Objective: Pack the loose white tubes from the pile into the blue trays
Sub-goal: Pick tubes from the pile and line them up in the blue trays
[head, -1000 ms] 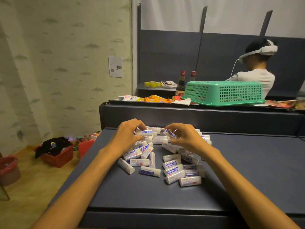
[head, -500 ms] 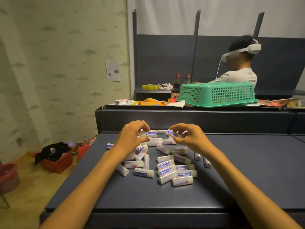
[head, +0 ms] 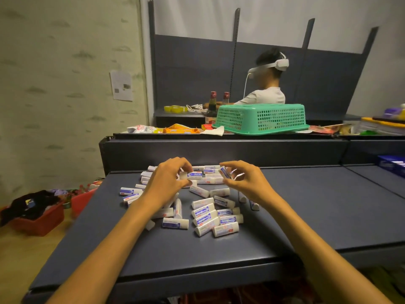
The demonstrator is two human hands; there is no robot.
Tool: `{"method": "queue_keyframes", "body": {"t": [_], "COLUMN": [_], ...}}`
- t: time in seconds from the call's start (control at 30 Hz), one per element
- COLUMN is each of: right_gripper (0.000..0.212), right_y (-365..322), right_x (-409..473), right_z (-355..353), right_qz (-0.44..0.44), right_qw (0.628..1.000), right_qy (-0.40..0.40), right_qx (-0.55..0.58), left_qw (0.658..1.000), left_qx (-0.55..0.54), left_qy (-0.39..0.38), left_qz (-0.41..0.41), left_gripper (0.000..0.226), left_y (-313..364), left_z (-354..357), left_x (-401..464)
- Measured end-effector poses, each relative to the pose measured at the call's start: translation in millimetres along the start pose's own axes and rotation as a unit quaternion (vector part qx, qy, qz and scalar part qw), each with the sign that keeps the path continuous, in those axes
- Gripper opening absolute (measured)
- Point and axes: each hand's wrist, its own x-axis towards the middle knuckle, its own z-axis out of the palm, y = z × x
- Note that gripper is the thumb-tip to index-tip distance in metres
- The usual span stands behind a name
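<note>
On the bench [head: 306, 216], far side: both hands worked over the back edge of the pile of white tubes [head: 203, 213], which was spread across the dark top.
Left hand [head: 166, 183]: its grip was curled, thumb and fingertips pinching a tube [head: 194, 175] that lay roughly crosswise, long axis running left to right, label facing up.
Loose tubes, middle: most lay flat in a scatter between and in front of the two forearms, axes pointing every which way; a tight cluster sat nearest the body.
Right hand [head: 247, 183]: its grip was clamped on another tube [head: 224, 172], held tilted, one end raised toward the left hand; the two held tubes were near each other but apart.
Blue trays [head: 392, 164]: only a blue edge showed at the far right, well apart from the pile; I could not tell how full it was.
Key relation: the trays lay to the right, so the right hand was judged nearer, and the carry would run rightward across the bench.
Progress: judged early, with most tubes unpacked.
</note>
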Motion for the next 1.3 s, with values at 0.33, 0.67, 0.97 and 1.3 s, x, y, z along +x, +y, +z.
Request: {"method": "queue_keyframes", "body": {"t": [0.33, 0.67, 0.97, 1.3], "right_gripper": [0.028, 0.024, 0.027, 0.029], "right_y": [18, 85, 154, 246], "right_x": [-47, -146, -239, -286], "right_z": [-65, -204, -342, -463], "right_qz": [0.044, 0.094, 0.075, 0.057], "right_qw": [0.995, 0.971, 0.990, 0.962], "right_qy": [0.041, 0.110, 0.115, 0.141], "right_qx": [0.083, 0.188, -0.038, -0.227], "left_qw": [0.999, 0.993, 0.987, 0.979], "left_qx": [-0.011, -0.039, -0.054, -0.061], "left_qy": [-0.014, -0.040, -0.058, -0.078], "left_qz": [0.040, 0.100, 0.137, 0.178], "left_gripper": [0.030, 0.030, 0.030, 0.028], "left_y": [60, 202, 350, 460], "left_z": [39, 136, 240, 345], "left_x": [18, 32, 41, 89]}}
